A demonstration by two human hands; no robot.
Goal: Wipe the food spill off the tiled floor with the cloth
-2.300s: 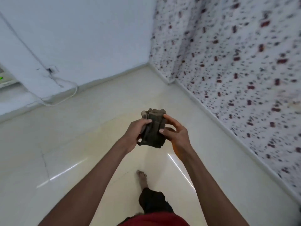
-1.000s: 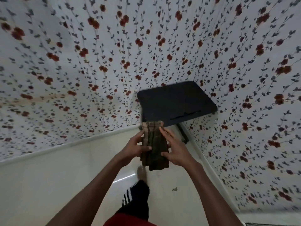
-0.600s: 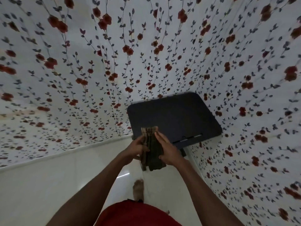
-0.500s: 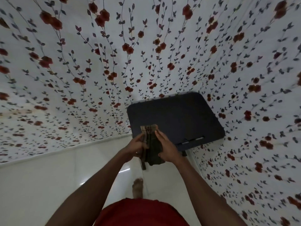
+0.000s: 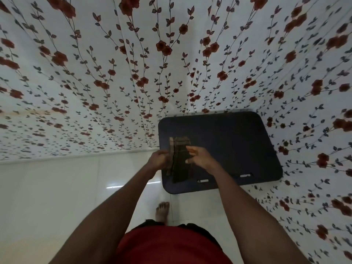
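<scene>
A folded dark checked cloth hangs upright between both hands, in front of me at chest height. My left hand grips its left edge, fingers curled round the fold. My right hand holds the right side, with fingers laid across the front of the cloth. The pale glossy tiled floor lies below. No food spill shows on the part of the floor that I see.
A small dark table stands in the corner, just beyond the cloth. Floral sheets cover the walls ahead and to the right. My bare foot stands on the tiles below the hands.
The view has swung from the bare corner to the floral corner with the dark table, which now looks closer. Both hands kept hold of the cloth, now held over the table's near edge.
</scene>
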